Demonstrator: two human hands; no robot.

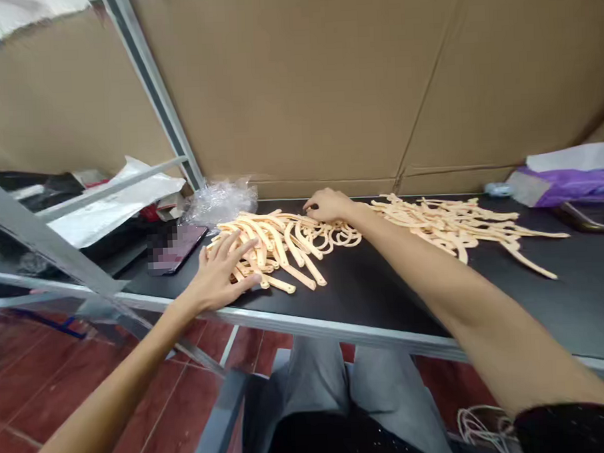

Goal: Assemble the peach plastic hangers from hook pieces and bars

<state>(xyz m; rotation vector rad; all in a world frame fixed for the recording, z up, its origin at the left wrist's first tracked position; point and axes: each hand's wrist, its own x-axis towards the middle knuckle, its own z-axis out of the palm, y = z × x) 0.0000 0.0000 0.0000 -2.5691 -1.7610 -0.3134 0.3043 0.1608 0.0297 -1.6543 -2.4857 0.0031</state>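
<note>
Peach-coloured, curved plastic strips with holes near their ends lie in a heap (283,244) on the black tabletop. My left hand (218,273) rests against the left side of this heap, fingers spread over the strips and thumb apart. At the back of the same heap, my right hand (328,206) reaches in with loosely bent fingers touching the strips. No strip is visibly lifted by either hand. Thinner peach strips and rings (337,235) lie below my right hand. Beyond my right forearm spreads a second, looser pile of peach strips (446,220).
A phone (183,248) and crumpled clear plastic (223,202) lie left of the heap. A metal frame post (159,92) rises at the left. Cardboard (316,85) walls the back. A purple packet (575,184) is at far right. The metal table edge (336,328) runs before my knees.
</note>
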